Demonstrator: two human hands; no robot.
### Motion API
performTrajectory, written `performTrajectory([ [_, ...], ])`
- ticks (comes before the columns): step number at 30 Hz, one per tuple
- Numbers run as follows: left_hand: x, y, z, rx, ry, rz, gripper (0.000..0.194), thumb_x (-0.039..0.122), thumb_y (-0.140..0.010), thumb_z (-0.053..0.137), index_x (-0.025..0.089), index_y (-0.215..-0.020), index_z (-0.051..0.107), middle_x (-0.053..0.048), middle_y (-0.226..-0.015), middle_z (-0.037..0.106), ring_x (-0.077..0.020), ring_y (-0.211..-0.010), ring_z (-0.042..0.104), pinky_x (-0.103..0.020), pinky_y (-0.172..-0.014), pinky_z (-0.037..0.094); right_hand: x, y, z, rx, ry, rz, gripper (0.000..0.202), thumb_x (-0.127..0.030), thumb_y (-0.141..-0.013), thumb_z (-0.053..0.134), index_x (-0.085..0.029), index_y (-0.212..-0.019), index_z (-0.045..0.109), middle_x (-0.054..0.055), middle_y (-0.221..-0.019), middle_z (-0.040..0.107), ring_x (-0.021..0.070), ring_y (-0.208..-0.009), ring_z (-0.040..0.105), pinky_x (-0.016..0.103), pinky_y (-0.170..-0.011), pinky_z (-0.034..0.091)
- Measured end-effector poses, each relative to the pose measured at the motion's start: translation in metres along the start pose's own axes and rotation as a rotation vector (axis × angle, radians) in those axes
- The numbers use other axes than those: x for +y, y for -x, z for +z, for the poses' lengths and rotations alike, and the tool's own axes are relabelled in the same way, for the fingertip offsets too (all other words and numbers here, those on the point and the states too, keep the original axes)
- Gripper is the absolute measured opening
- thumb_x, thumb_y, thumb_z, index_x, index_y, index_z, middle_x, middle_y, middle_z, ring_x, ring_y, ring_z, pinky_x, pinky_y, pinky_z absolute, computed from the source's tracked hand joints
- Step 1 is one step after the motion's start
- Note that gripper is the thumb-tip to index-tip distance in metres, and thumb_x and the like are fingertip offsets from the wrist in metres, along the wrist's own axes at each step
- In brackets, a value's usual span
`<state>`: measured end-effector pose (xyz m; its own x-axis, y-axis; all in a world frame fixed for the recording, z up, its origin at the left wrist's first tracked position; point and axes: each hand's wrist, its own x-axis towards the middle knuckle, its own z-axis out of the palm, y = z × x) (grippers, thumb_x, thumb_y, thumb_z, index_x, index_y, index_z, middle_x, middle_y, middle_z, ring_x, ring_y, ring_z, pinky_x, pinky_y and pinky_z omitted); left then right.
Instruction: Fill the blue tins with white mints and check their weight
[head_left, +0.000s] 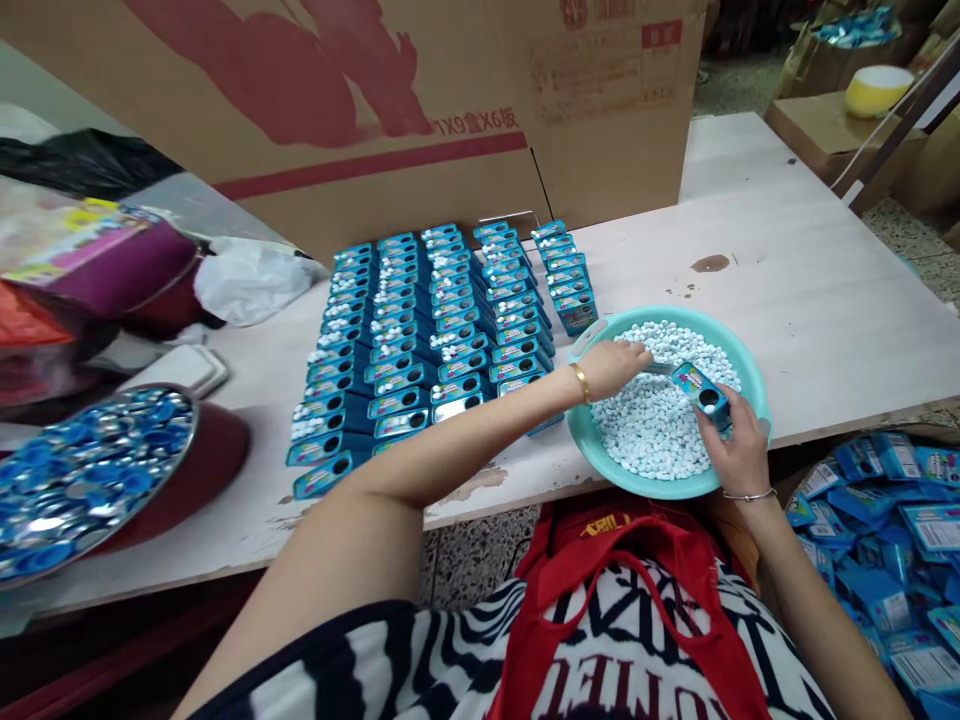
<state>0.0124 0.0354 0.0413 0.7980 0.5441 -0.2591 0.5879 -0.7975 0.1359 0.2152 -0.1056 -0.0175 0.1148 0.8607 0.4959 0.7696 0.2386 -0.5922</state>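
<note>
My right hand [739, 450] holds a small blue box [701, 393], tilted, with a dark round hole in its top and a white piece at the hole. It is over a turquoise basin [756, 375] filled with small white candy-like pellets [645, 435]. My left hand [616, 366], with a gold bracelet at the wrist, reaches over the basin's left side. Its fingers are closed around a thin greyish scoop-like tool [660, 368], whose far end meets the box. To the left stand several rows of similar blue boxes [397, 375], many with white pellets on top.
A large cardboard carton [600, 150] stands behind the rows. At left, a dark red bowl [225, 440] holds blue and silver lids [97, 470], near a white plastic bag [251, 280]. Many blue boxes [892, 560] lie piled at lower right. A yellow bowl [877, 92] sits at back right.
</note>
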Motion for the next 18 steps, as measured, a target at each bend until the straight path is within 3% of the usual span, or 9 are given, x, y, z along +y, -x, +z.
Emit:
performTrajectory([
  [3,0.008,-0.011,0.049,-0.075,0.083,0.09,0.025,0.008,-0.092,0.043,0.016,-0.113,0.055,-0.012,-0.118,0.061,-0.0218,-0.103,0.061,-0.03,-0.079,0.044,-0.002,-0.001,0.0,0.043,0.019,-0.005,0.041,-0.032,-0.091,0.06,-0.02,-0.13,0.054,0.014,-0.116,0.068,0.027,-0.108,0.066,0.044,-0.092,0.055],
  [5,0.017,-0.007,0.066,-0.11,0.132,0.149,0.024,0.013,-0.093,0.046,0.019,-0.115,0.053,-0.009,-0.12,0.061,-0.0201,-0.1,0.061,-0.028,-0.075,0.044,-0.002,-0.002,0.0,0.063,0.023,-0.005,0.041,-0.033,-0.091,0.062,-0.019,-0.129,0.054,0.014,-0.116,0.069,0.0268,-0.107,0.067,0.043,-0.091,0.055],
  [7,0.024,0.0,0.071,-0.154,0.224,0.196,0.025,0.017,-0.094,0.046,0.02,-0.118,0.052,-0.008,-0.119,0.062,-0.0193,-0.096,0.061,-0.027,-0.074,0.043,-0.002,-0.003,0.0,0.072,0.018,0.01,0.042,-0.033,-0.09,0.063,-0.019,-0.128,0.055,0.014,-0.116,0.069,0.0268,-0.107,0.067,0.042,-0.091,0.055],
  [13,0.01,0.008,0.06,-0.244,0.631,0.318,0.027,0.016,-0.089,0.055,0.014,-0.116,0.052,-0.007,-0.105,0.063,-0.0152,-0.09,0.056,-0.024,-0.082,0.044,0.001,-0.003,0.0,0.059,-0.032,0.112,0.043,-0.037,-0.089,0.065,-0.019,-0.127,0.056,0.012,-0.118,0.068,0.025,-0.105,0.067,0.041,-0.091,0.055],
  [18,-0.017,0.027,0.019,-0.203,0.824,0.401,0.025,0.026,-0.091,0.055,0.017,-0.115,0.053,-0.006,-0.104,0.061,-0.0136,-0.09,0.054,-0.024,-0.083,0.046,0.002,-0.004,0.0,0.063,-0.031,0.083,0.042,-0.034,-0.089,0.065,-0.019,-0.126,0.057,0.012,-0.117,0.069,0.0252,-0.107,0.067,0.039,-0.091,0.055],
])
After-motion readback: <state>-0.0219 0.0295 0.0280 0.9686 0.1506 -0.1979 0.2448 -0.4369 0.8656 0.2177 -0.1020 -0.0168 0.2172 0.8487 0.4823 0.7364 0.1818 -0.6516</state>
